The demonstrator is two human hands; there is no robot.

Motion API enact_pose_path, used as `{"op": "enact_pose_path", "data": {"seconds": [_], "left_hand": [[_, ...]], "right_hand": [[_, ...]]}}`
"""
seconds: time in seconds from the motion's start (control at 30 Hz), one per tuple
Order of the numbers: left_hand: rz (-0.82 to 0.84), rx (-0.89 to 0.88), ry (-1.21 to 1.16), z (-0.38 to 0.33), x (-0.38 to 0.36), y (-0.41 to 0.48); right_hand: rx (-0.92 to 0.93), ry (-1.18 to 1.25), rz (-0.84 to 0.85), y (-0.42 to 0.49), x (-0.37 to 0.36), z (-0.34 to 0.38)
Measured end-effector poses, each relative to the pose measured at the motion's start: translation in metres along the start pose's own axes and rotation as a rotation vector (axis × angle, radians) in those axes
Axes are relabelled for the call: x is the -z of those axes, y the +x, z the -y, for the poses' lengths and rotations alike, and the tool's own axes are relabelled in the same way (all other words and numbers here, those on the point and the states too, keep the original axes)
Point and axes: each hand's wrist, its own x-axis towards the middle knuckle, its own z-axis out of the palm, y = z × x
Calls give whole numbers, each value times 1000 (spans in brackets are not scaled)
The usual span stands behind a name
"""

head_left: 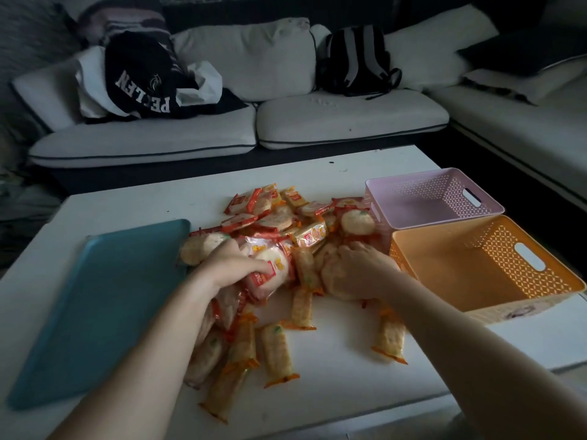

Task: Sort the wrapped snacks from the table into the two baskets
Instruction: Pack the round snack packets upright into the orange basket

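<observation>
A heap of wrapped snacks (pixel 286 223) covers the middle of the white table (pixel 333 376): round rice crackers in red-edged wrappers and long stick crackers (pixel 276 347) in orange-edged wrappers. My left hand (pixel 232 265) grips a round cracker pack (pixel 270 265) at the near side of the heap. My right hand (pixel 359 268) lies curled over a round cracker pack (pixel 333 281) beside the orange basket (pixel 495 290). The pink basket (pixel 425 211) stands just behind the orange one. Both baskets hold nothing.
A teal tray or lid (pixel 101 306) lies on the table's left part. Behind the table is a white sofa (pixel 286 122) with a dark garment (pixel 143 77) and a black backpack (pixel 355 58). The table's near edge runs under my forearms.
</observation>
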Motion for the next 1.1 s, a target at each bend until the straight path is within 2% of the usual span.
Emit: {"op": "enact_pose_path", "data": {"seconds": [0.1, 0.2, 0.27, 0.33, 0.43, 0.5, 0.57, 0.63, 0.67, 0.7, 0.83, 0.93, 1.0, 1.1], "left_hand": [[-90, 53, -290, 9, 14, 3], [-64, 77, -580, 17, 18, 3], [-37, 82, -654, 20, 17, 2], [-3, 80, -720, 22, 15, 3], [90, 128, -880, 19, 10, -1], [128, 171, -997, 17, 5, -2], [139, 197, -1084, 16, -2, -2], [160, 209, -1143, 14, -10, -3], [171, 208, -1170, 14, -14, -2], [175, 206, -1195, 14, -18, -2], [190, 216, -1264, 18, -30, 7], [253, 226, -1267, 12, -38, 5], [280, 209, -1262, 9, -43, 5], [304, 171, -1269, 7, -40, 3]], "right_hand": [[60, -119, 129, 0, -7, 9], [-47, -16, 28, 4, -6, 5], [-41, -31, 1, 7, -2, 0], [-17, -40, 55, 7, 2, -2], [5, 99, 5, 8, 17, -5], [-2, 458, -119, 14, 27, -10], [-41, 1039, -166, 18, 29, -2], [-100, 1583, -19, 21, 21, 17], [-146, 1743, 70, 23, 14, 27], [-187, 1786, 115, 25, 8, 34], [-222, 1650, 54, 32, 5, 33], [-272, 1630, 126, 33, 5, 24], [-252, 1660, 182, 29, 2, 26], [-218, 1798, 164, 22, 6, 31]]}}
